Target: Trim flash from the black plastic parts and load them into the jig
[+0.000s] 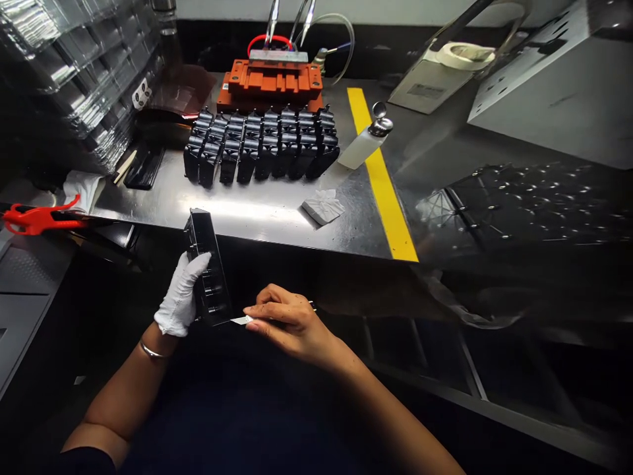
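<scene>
Head cam, so it's just the one view. The left hand [180,297], in a white glove, has a firm grip on a long black part [213,280], holding it tilted in front of the bench [165,194], its top end up by the front edge. The right hand [287,316] is bare, thumb and fingers pinching a small blade [241,320], tip right at the part's lower end. Can't tell if it's actually touching.

As for progress, I'd say this one's mid-job, since the blade's right there at it. A row of similar black parts [262,145] stands toward the bench's back edge, in front of an orange block [274,82]. No clue which of those are done and which are waiting, they all look alike from here. Folded cloth [323,206] sits nearer the front edge, with a bottle [361,148] behind it by the yellow tape [383,185].
</scene>
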`<state>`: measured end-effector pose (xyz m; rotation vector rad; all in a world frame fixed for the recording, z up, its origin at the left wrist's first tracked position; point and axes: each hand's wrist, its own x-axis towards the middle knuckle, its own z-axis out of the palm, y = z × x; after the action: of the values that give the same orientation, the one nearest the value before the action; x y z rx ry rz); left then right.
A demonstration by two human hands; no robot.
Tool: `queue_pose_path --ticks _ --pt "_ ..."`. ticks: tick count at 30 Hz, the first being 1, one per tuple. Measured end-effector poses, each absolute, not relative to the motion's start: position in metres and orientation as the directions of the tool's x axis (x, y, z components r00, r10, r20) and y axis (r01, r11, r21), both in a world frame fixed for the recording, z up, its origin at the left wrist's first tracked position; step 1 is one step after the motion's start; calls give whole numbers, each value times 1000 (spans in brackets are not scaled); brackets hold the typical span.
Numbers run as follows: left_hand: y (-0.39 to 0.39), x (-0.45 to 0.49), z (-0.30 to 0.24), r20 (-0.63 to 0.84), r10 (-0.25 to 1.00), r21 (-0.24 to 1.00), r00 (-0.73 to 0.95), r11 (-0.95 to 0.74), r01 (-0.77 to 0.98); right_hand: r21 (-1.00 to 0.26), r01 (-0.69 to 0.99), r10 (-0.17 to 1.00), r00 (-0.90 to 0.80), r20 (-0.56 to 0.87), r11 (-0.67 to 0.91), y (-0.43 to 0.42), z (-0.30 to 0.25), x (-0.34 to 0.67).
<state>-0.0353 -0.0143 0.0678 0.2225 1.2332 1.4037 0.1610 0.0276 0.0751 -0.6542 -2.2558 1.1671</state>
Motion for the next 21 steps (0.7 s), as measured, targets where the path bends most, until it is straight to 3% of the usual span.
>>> queue_pose_path --ticks 5,10,16,21 --pt "-18 -31 71 -419 870 833 -261 254 -491 -835 162 638 -724 261 525 37 71 155" --pt "-25 -24 75 -433 897 807 -94 339 -484 -823 145 693 -629 351 549 61 66 149" --pt "-37 -29 77 -444 885 791 136 459 -404 -783 275 793 -455 406 558 91 76 154" --pt "-46 -45 69 -437 816 671 379 576 -467 -736 248 651 -685 327 630 89 102 172"
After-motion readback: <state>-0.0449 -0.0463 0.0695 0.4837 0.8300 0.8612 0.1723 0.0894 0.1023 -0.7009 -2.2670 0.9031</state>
